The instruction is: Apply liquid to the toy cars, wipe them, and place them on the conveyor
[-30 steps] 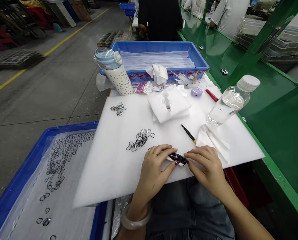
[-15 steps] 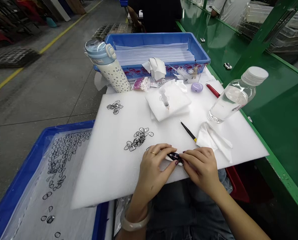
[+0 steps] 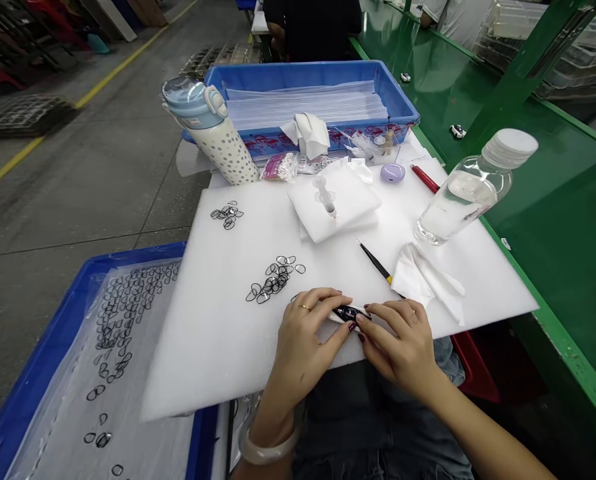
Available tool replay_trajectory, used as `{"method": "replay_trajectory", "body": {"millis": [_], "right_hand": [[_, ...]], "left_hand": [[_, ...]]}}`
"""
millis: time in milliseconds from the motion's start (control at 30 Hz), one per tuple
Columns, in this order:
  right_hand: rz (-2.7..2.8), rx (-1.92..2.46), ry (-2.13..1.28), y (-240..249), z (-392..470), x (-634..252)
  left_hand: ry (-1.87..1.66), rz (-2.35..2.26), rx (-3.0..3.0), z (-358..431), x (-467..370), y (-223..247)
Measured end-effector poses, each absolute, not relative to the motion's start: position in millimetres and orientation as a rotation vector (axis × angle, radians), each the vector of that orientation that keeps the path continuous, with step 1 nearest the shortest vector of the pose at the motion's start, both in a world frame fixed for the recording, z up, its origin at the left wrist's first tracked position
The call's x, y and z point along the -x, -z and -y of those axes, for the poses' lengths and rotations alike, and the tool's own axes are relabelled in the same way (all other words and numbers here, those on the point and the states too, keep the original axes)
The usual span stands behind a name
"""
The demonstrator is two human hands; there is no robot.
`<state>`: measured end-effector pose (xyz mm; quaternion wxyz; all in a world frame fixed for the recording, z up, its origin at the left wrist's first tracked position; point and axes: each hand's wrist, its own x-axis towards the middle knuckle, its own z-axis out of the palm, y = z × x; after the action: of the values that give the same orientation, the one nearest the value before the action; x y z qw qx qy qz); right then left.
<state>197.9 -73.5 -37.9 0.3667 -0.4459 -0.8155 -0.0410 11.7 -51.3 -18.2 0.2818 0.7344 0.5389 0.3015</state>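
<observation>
Pinching the small black-and-white piece (image 3: 347, 311) at the frame's lower centre, my left hand (image 3: 305, 333) presumably stops it slipping; my right hand (image 3: 401, 337) touches its other end, whether gripping I cannot tell.

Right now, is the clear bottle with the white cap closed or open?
Closed, it appears: the white cap sits over the neck of the clear bottle.

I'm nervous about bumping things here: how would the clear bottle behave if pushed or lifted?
The clear bottle is probably heavy for its size, since liquid fills much of it. Being taller than wide, it might tip if pushed near the top. With the white cap on, a spill seems less likely.
</observation>
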Motion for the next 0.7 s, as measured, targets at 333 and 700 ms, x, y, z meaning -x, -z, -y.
{"method": "replay_trajectory", "body": {"millis": [333,700], "right_hand": [[2.244,1.234,-0.395,-1,69,-220],[2.085,1.409,-0.311,3,64,-203]], "left_hand": [[-0.999,-1.402,-1.805,55,-7,22],[-1.077,-1.478,-1.701,58,-1,30]]}}
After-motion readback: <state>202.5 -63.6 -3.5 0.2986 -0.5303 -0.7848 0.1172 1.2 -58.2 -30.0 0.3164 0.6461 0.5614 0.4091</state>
